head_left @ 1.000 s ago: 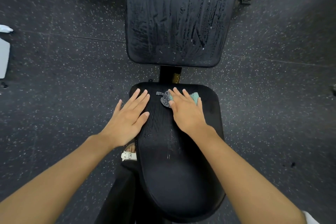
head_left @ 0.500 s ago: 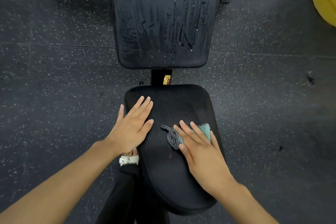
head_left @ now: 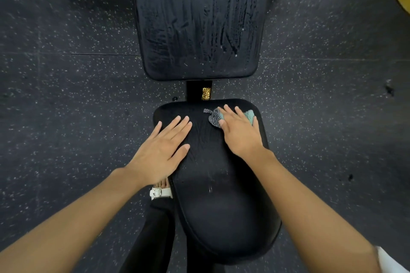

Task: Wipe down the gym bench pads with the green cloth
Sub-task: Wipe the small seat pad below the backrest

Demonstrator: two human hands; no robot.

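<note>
The right hand (head_left: 240, 134) lies flat on the cloth (head_left: 249, 115). Its fingers are straight and press the cloth down on the seat pad (head_left: 221, 206). They do not curl round it. The cloth is now at the far right corner of the seat pad. A green edge and a grey speckled bit poke out from under the fingers.

Half a second ago the hand and cloth were nearer the person, about halfway down the right side. So the hand has pushed the cloth forward again. It looks like a back-and-forth rub over the right side of the seat.

The left hand (head_left: 162, 150) is flat too, with straight fingers, and holds nothing. It rests on the left edge of the seat pad and has hardly moved.

The back pad (head_left: 199, 17) beyond shows wet streaks, so it was probably wiped already. The near end and the left side of the seat likely still need a rub.
</note>
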